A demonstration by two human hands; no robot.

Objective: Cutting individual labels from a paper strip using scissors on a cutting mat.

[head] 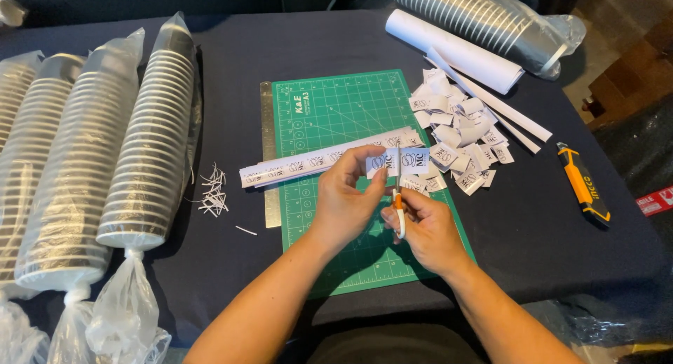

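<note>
Nearest the camera, the right hand [427,227] gripped a small pair of orange-handled scissors [398,210], its fingers closed through the handles and the blades pointing up. Just above, the left hand [347,196] pinched a short printed paper strip [399,162] between thumb and fingertips, holding it over the green cutting mat [329,111]. The blades met the strip close to the left thumb, so a slip could have nicked it, or a skewed cut could have run through a printed mark.

Behind lay longer printed strips [315,160] across the mat, a steel ruler [267,125] along its left edge, and a heap of cut labels [456,136] to the right. Paper slivers [214,192], bagged cup stacks [151,139] and an orange utility knife [583,184] crowded the desk [547,231]; a paper roll [456,52] lay farthest.
</note>
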